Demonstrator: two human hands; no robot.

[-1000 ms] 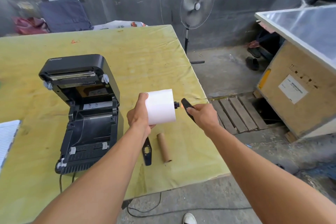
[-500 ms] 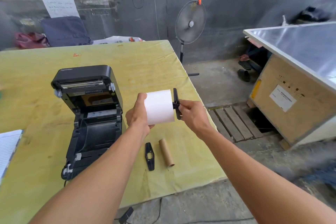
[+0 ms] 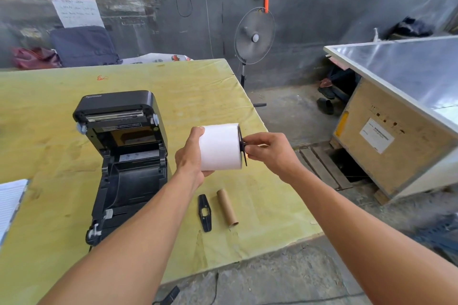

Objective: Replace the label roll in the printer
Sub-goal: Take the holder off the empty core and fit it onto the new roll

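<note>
Since a second ago the black plastic end plate (image 3: 242,146) has gone from standing clear of the roll to sitting flush against its right end.

Watching from my remote seat, I see the wide yellow-covered table (image 3: 203,86) filling the left of the view. On it stands the black plastic label printer (image 3: 124,156), its lid swung up and back and its roll bay exposed.

Just right of the printer, held in the air above the table, is the white paper label roll (image 3: 219,147), with its axis running left to right. The left hand (image 3: 190,158) grips the roll's left end, thumb over the top and fingers curled underneath. The right hand (image 3: 270,153) pinches the short black spindle stub that pokes out past the end plate, thumb against fingertips.

Below the roll, flat on the table near its front edge, lie a second black plastic end plate (image 3: 204,215) and, just beside it on the right without touching, a brown cardboard tube (image 3: 227,208).
</note>
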